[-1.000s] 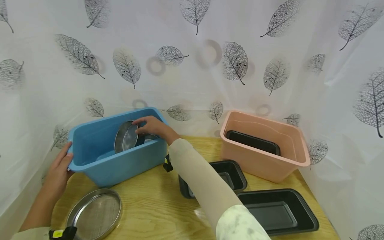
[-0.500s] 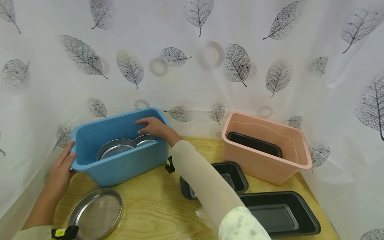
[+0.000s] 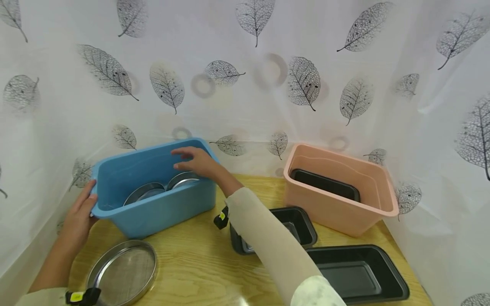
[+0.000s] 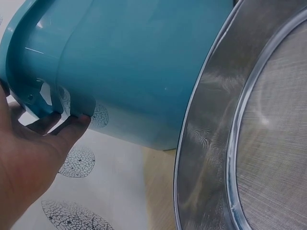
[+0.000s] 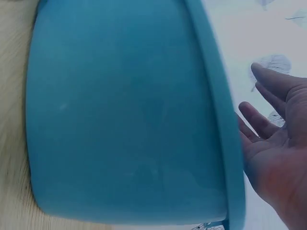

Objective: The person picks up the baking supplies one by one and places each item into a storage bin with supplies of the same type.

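The blue bin (image 3: 168, 212) stands at the left, and my left hand (image 3: 76, 212) grips its left end. In the left wrist view, the curled fingers of that hand (image 4: 36, 148) hold the bin's rim at the handle opening. Over the bin's right end, my right hand (image 3: 200, 163) hovers with fingers spread and nothing in them. Two round, metal-rimmed pieces lie side by side inside: a left one (image 3: 143, 190) and a right one (image 3: 181, 178). Their lower parts are hidden by the front wall. A round mesh sieve (image 3: 124, 272) lies on the table before the bin.
At the right stands a pink bin (image 3: 325, 208) with a dark loaf pan (image 3: 325, 183) in it. Two more dark loaf pans, a smaller one (image 3: 302, 227) and a larger one (image 3: 352, 276), lie on the wooden table (image 3: 187, 272). A leaf-patterned curtain (image 3: 245, 106) encloses the back and sides.
My right hand has let go of a round metal piece, which dropped into the blue bin and settled left of the other. The hand now hovers empty; my left hand keeps its grip.
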`<control>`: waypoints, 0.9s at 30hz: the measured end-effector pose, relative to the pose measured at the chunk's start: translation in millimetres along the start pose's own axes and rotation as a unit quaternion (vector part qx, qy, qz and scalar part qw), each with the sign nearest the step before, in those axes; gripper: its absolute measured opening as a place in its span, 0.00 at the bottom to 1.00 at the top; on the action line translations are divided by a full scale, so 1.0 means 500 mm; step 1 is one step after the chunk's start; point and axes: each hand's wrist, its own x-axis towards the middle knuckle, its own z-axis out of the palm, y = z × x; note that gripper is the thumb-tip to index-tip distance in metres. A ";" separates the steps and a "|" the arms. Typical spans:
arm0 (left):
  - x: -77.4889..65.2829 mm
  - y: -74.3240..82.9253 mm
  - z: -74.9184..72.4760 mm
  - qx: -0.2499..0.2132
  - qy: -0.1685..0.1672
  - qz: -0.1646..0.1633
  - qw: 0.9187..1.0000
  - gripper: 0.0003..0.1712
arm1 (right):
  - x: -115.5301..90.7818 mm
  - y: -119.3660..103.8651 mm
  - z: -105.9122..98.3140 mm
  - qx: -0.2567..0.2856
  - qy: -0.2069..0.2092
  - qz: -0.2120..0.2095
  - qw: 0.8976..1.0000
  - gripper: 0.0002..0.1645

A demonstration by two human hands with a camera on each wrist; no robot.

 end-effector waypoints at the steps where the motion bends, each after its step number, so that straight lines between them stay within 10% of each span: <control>1: 0.001 0.001 0.000 0.005 -0.001 -0.001 1.000 0.33 | -0.008 -0.006 0.000 0.012 0.004 -0.002 1.000 0.32; 18: 0.000 0.003 0.000 0.040 -0.006 0.007 0.999 0.32 | -0.156 -0.081 0.073 0.215 0.012 -0.051 0.975 0.32; 27: 0.001 0.001 0.006 0.023 -0.001 -0.002 1.000 0.32 | -0.227 -0.072 0.146 0.335 -0.016 -0.051 0.941 0.32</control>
